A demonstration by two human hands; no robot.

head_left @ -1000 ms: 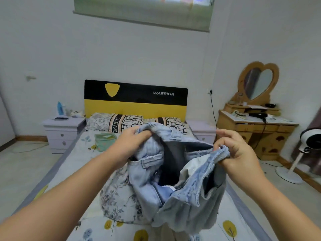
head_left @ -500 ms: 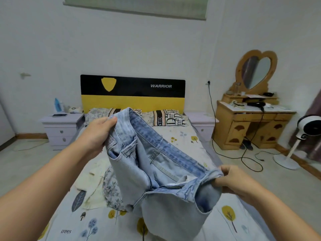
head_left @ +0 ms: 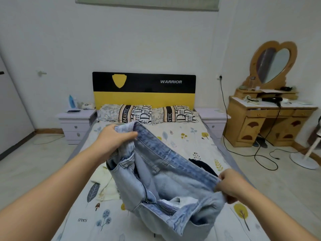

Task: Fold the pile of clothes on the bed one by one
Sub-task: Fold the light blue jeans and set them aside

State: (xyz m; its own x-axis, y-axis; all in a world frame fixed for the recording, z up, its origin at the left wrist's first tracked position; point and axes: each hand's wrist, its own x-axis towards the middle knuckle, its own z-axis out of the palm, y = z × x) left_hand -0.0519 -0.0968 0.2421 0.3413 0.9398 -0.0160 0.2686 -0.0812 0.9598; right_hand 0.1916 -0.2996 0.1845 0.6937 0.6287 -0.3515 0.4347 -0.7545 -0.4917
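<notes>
Since a second ago: bunched jeans (head_left: 166, 180) are now stretched out by the waistband, ready for laying flat.
Left hand (head_left: 112, 138): pinches waistband, 11 o'clock.
Right hand (head_left: 229, 185): grips waistband, 4 o'clock.
Jeans: held above bed (head_left: 182, 141).
Count: one jeans, two pillows (head_left: 149, 113), one cream garment (head_left: 104, 185), one dark garment (head_left: 202, 165).

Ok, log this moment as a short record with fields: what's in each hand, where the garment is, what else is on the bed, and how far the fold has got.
held item: light blue denim jeans, waistband stretched open between both hands
left hand: grips the far end of the waistband
right hand: grips the near end of the waistband
garment position: raised above the tree-print bed sheet, legs hanging down
also on bed: cream cloth, black garment, two patterned pillows
fold progress: not yet folded
</notes>
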